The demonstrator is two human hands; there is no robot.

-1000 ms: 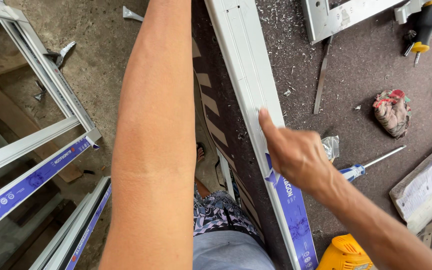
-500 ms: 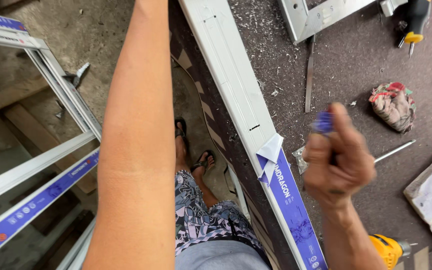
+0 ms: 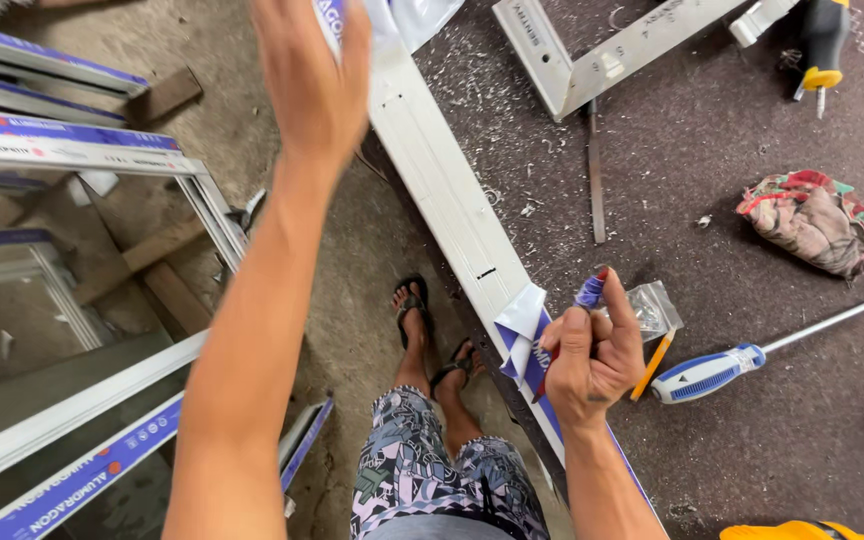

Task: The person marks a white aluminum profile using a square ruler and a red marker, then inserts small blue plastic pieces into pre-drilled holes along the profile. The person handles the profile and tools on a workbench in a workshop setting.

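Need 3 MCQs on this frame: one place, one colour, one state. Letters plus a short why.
1. Where does the screwdriver lie?
A. on the dark mat, beside the right hand
B. on the concrete floor by the feet
C. on top of the rag

2. What colour is the film on the white profile?
A. red
B. green
C. blue

3. What is the state of the film near the right hand?
A. fully stuck down
B. partly peeled, curling up
C. gone entirely

Answers:
1 A: it rests on the mat, right of that hand.
2 C: the strip is blue.
3 B: a loose flap lifts off the profile, and the left hand grips the far end.
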